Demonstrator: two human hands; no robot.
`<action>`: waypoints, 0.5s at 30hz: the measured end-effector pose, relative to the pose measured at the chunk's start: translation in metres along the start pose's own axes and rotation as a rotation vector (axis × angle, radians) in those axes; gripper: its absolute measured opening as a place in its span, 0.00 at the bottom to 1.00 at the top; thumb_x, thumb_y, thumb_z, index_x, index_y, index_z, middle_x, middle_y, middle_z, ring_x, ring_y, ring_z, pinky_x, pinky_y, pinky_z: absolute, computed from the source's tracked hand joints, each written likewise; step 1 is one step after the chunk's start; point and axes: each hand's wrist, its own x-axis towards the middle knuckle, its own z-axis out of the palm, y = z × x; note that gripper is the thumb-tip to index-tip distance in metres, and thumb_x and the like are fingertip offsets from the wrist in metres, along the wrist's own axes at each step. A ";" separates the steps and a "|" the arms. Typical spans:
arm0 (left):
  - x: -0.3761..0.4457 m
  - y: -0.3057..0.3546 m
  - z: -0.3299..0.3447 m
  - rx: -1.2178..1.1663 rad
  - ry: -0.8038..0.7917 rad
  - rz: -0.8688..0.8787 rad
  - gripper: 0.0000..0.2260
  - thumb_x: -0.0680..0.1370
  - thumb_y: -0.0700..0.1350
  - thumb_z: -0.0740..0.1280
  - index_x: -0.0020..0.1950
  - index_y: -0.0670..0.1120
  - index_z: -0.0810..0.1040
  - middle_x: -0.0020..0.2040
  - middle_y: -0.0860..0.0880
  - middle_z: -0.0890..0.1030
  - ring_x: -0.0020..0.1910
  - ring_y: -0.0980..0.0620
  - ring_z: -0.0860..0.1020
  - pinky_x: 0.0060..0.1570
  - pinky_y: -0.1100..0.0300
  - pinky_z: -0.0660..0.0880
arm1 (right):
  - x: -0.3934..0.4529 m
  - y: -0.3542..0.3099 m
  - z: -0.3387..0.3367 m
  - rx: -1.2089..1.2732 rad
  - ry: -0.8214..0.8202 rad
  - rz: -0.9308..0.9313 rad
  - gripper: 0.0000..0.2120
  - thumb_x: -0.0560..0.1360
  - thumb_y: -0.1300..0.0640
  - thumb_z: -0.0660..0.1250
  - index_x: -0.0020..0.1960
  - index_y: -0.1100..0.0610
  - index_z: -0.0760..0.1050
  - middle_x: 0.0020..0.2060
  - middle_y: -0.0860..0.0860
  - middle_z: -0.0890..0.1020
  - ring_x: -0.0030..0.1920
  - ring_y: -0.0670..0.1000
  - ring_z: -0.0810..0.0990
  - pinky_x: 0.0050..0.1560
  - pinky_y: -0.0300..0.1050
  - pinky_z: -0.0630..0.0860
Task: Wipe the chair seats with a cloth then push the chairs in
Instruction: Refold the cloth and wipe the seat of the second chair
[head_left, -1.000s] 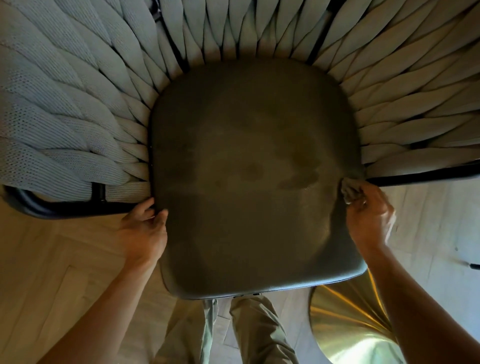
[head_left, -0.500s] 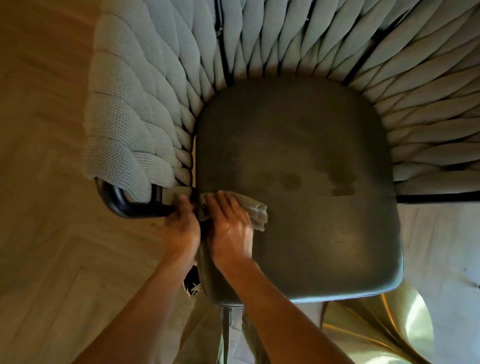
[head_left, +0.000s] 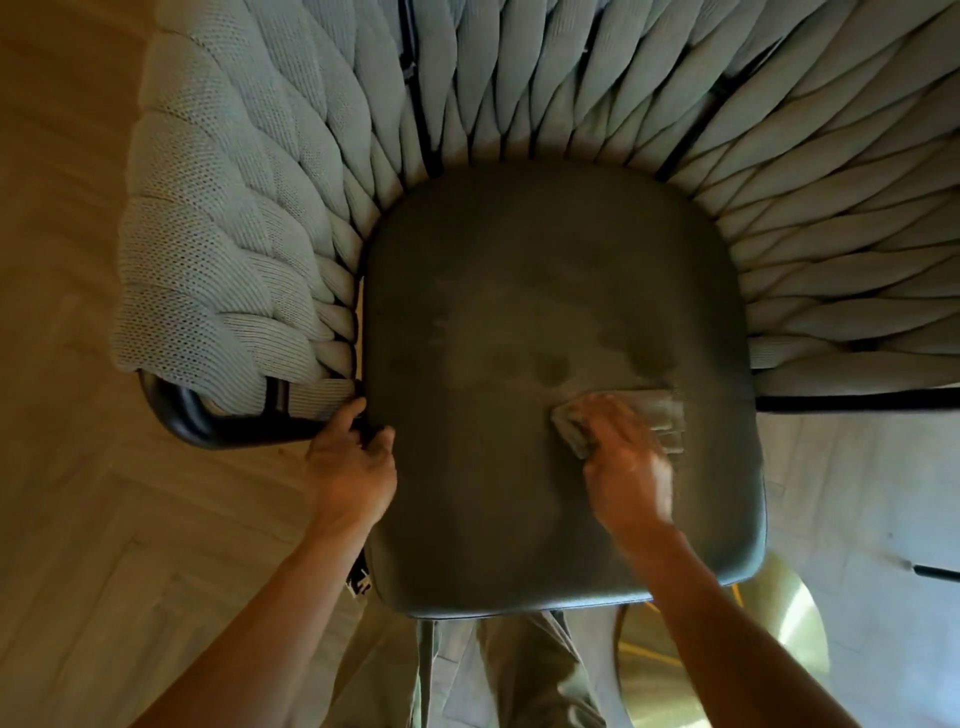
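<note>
A chair with a dark grey-green seat cushion (head_left: 519, 291) fills the view, ringed by a thick pale woven rope back (head_left: 218, 249). Damp streaks mark the middle of the seat. My right hand (head_left: 628, 462), blurred by motion, presses a folded grey cloth (head_left: 660, 421) flat on the seat's right half. My left hand (head_left: 350, 467) grips the cushion's left edge, thumb on top, beside the black metal frame tube (head_left: 208, 426).
Light herringbone wood floor (head_left: 78, 519) lies to the left and paler floor to the right. A shiny brass round base (head_left: 779, 639) sits under the seat's front right corner. My trousered legs (head_left: 519, 675) stand at the seat's front edge.
My right hand swept the cloth from the seat's right edge to its left edge, then back toward the right half. My left hand stayed on the left edge.
</note>
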 end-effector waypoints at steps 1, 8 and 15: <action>0.000 0.001 0.001 0.010 0.017 0.002 0.18 0.78 0.42 0.68 0.67 0.45 0.73 0.52 0.46 0.80 0.53 0.48 0.80 0.54 0.59 0.74 | 0.000 0.022 -0.006 -0.008 -0.013 0.044 0.32 0.56 0.75 0.72 0.60 0.59 0.80 0.60 0.58 0.79 0.59 0.62 0.79 0.47 0.58 0.82; 0.006 -0.001 0.009 0.121 0.148 0.037 0.14 0.78 0.48 0.67 0.61 0.43 0.78 0.57 0.45 0.80 0.56 0.46 0.79 0.55 0.57 0.73 | 0.014 0.123 -0.034 0.060 0.127 0.277 0.19 0.71 0.74 0.67 0.60 0.61 0.78 0.56 0.61 0.80 0.51 0.65 0.80 0.46 0.62 0.81; 0.009 0.002 0.009 0.124 0.148 0.053 0.17 0.75 0.41 0.71 0.63 0.44 0.75 0.56 0.45 0.81 0.53 0.45 0.80 0.56 0.52 0.75 | 0.015 0.123 -0.030 0.098 0.266 0.297 0.17 0.68 0.75 0.68 0.55 0.64 0.79 0.59 0.63 0.74 0.54 0.64 0.76 0.45 0.58 0.81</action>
